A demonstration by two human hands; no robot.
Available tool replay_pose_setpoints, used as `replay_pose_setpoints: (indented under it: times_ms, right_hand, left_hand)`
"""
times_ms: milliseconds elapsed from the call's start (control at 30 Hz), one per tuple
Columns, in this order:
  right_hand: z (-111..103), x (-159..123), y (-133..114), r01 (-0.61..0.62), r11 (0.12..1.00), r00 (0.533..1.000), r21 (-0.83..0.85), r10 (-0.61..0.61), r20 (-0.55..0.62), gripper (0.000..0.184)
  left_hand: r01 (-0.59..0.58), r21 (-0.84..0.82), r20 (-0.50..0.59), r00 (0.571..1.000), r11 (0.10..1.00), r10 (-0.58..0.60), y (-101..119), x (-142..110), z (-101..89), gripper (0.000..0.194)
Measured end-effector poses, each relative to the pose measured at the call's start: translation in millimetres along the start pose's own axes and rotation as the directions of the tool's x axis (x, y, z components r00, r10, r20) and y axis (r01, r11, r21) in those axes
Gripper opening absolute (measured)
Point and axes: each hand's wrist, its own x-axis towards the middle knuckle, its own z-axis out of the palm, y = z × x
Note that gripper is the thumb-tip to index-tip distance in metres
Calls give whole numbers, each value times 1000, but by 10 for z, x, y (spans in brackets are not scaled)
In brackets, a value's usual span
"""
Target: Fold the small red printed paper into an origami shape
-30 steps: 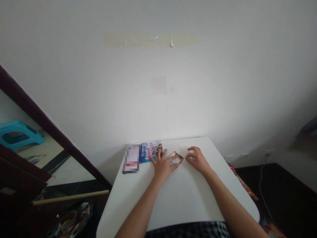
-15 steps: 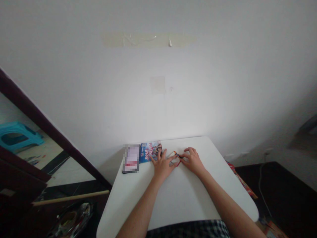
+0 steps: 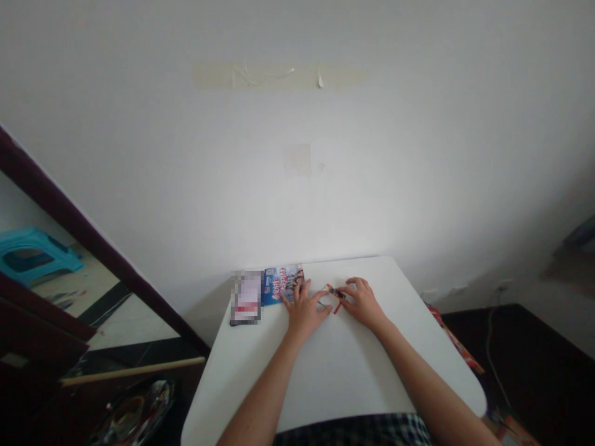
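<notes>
1. Left hand [image 3: 305,313]: fingers spread wide, palm down; thumb and index tips apart on the left side of the small flat white paper piece with orange, red and dark print [image 3: 335,291].
2. Right hand [image 3: 362,302]: thumb and index narrow, at paper's right end; can't tell if pinching or pressing.
3. Paper lies between both hands, left of right fingertips; printed strip slants far-left to near-right. Both hands about equally near.
4. Left middle fingers overlap glossy blue printed leaflet [image 3: 274,287], far left.
5. All on white round-cornered table [image 3: 346,365].
</notes>
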Motion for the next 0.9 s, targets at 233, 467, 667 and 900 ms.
replay_pose_setpoints:
  times_ms: [233,467,667,900]
  right_hand:
    - [-36,-4,-68,-18,998,997,-54,21,69,36]
    - [-85,1,-103,-30,999,995,-36,34,89,41]
    - [-71,4,-89,-41,998,994,-53,46,103,43]
    - [-92,12,-98,-24,997,988,-75,35,154,46]
  left_hand:
    - [16,7,3,1000,1000,-16,20,11,-22,50]
    - [34,36,37,999,999,-35,55,6,-81,51]
    - [23,31,30,999,999,-24,18,5,-55,50]
    - [19,14,-5,1000,1000,-19,-23,1,-5,34]
